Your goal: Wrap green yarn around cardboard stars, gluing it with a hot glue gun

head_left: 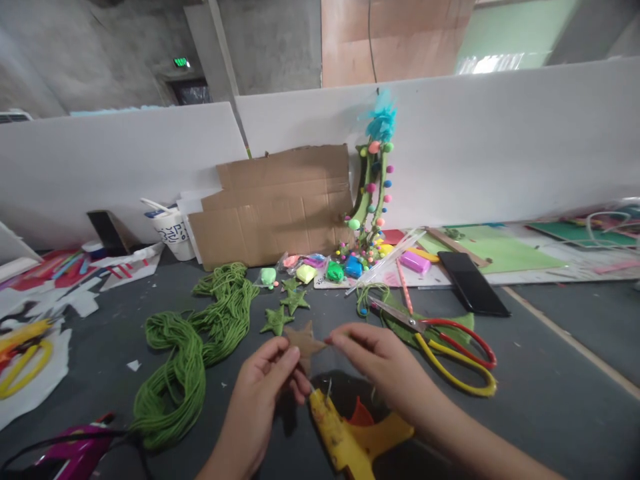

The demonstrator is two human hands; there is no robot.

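Note:
A brown cardboard star (306, 343) is pinched between the thumb and fingers of my left hand (267, 380), above the dark table. From the other side my right hand (373, 350) pinches at the star's right point, fingertips closed together; whether a thread is also between them is too small to tell. Just below the star lies a yellow glue gun (333, 430), its nozzle toward my left fingers. Beyond the star rest several green yarn-covered stars (295, 301). A skein of green yarn (173, 373) lies left of my left hand. Scissors (440, 340) with red and yellow handles lie right of my right hand.
A cardboard sheet (280, 220) leans against the white partition (500, 147). Beside it stands a green decoration with pompoms (371, 188). Packets of coloured clay (335, 270), a black phone (473, 283), a patterned cup (175, 233) and a magenta glue gun (80, 453) surround the work area.

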